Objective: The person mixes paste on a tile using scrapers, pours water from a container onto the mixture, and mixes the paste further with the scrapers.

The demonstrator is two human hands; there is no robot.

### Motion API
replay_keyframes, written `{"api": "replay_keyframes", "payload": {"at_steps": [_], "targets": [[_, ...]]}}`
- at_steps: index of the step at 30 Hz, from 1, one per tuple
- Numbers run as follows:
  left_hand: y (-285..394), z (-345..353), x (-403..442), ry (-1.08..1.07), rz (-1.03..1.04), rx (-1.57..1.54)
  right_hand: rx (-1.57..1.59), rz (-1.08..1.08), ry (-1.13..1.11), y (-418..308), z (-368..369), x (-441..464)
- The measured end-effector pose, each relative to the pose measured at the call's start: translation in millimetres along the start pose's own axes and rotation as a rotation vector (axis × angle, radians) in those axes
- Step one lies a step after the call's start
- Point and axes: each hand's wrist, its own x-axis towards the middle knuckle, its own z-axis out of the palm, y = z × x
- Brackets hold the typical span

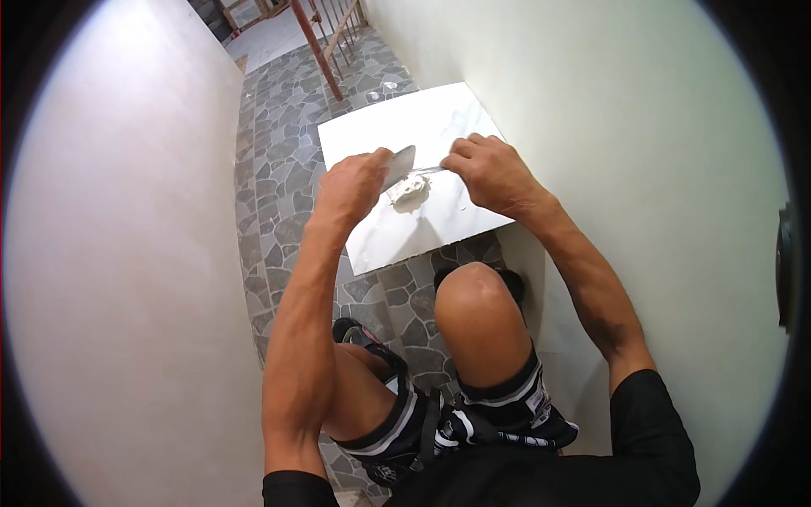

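A white marbled tile [397, 241] lies flat in front of my knees, with a lump of white putty [410, 191] near its middle. My left hand [353, 188] is closed round a putty knife [400, 166], its wide metal blade tilted beside the lump. From the other side, my right hand [490, 171] pinches a thin flat tool [432, 170], seen nearly edge-on, whose tip reaches the putty. The kind of this second tool cannot be made out. Both handles are hidden by my fingers.
Pale walls [127, 253] rise close on both sides of the narrow passage. Grey stone-patterned flooring [283, 160] runs beneath the tile. A reddish-brown metal post [317, 51] with thin bars stands beyond it. My bent knee [480, 308] is just behind the tile's near edge.
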Motion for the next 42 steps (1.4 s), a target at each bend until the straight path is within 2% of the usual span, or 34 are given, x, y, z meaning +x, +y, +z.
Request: {"api": "replay_keyframes", "payload": {"at_steps": [3, 4, 7, 11, 16, 21, 24, 27, 30, 35, 37, 38, 41, 42], "targets": [[-7.4, -3.2, -3.2, 0.052, -0.048, -0.064, 0.271, 0.331, 0.036, 5.7, -7.7, -18.2], [-10.0, -3.6, -4.6, 0.058, -0.062, -0.081, 0.333, 0.508, -0.096, 5.8, -19.8, -21.2], [-14.4, -3.3, -6.7, 0.066, -0.078, -0.123, 0.579, 0.8, -0.211, 8.1, -16.5, -38.8], [-13.2, -3.2, -8.8, 0.053, -0.101, -0.206, 0.661, 0.718, -0.05, -1.4, 9.7, -42.9], [-9.3, -0.4, -8.0, 0.06, -0.166, -0.227, 0.606, 0.747, 0.003, -18.5, 6.9, -11.9], [-20.2, 15.4, -2.3, 0.095, -0.305, -0.234, 0.402, 0.412, 0.135, -44.3, 30.4, -11.8], [-34.8, 29.5, -0.4, 0.097, -0.399, -0.485, 0.317, 0.265, 0.148, -56.8, 40.9, -19.5], [-27.3, 17.8, -5.1, 0.015, -0.617, -0.864, 0.269, 0.26, 0.086, -62.7, 47.5, -22.7], [-31.8, 13.5, -8.4, -0.056, -0.687, -1.067, 0.269, 0.315, 0.062, -50.9, 58.3, -18.5], [-27.2, 1.7, -10.7, -0.056, -0.719, -1.08, 0.361, 0.431, 0.05, -26.4, 61.6, -14.8], [-29.2, 3.4, -10.8, -0.048, -0.711, -1.095, 0.406, 0.5, 0.027, -24.9, 46.4, -12.9], [-31.0, 4.9, -10.7, -0.049, -0.709, -1.105, 0.467, 0.511, 0.096, -26.5, 41.7, -12.9], [-30.6, 4.7, -10.5, -0.042, -0.743, -1.118, 0.573, 0.625, 0.03, -29.8, 30.5, -12.5], [-28.9, 3.8, -10.3, -0.038, -0.76, -1.121, 0.582, 0.602, 0.049, -32.1, 28.4, -12.7]]}}
